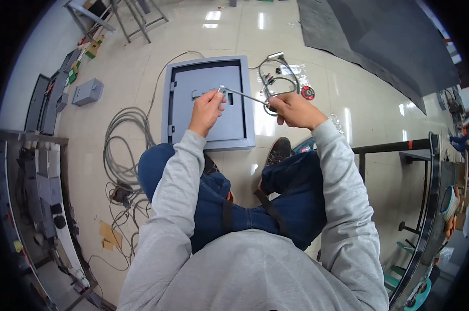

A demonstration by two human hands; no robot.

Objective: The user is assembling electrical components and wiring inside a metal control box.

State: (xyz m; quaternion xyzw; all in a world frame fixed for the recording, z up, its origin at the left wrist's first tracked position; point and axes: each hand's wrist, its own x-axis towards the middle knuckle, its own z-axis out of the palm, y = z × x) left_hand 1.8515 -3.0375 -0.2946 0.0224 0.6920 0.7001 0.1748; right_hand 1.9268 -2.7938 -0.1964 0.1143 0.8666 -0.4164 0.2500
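The left hand (pixel 208 111) grips a small shiny metal piece (pixel 221 89) between thumb and fingers, raised over the grey metal cabinet (pixel 248 129) that lies on the floor before the person's feet. The right hand (pixel 296 110) is closed around the near end of a thin metal rod (pixel 247 96), its far end reaching across to the piece — whether it actually touches or only comes close is too small to tell.

As for progress, the work looks under way rather than finished. The grey door (pixel 198 72) already sits inside the cabinet's frame, with hinge-like fittings along its left side and a dark slot (pixel 231 99) near its right edge. The metal piece is up in the fingers — not seated on the door, so far as this angle shows — so the handling of piece and rod seems the part left to complete. To the right of the cabinet lie a looped cable (pixel 296 75) and a red-and-black disc (pixel 308 93); a larger grey cable coil (pixel 110 140) rests at its left.
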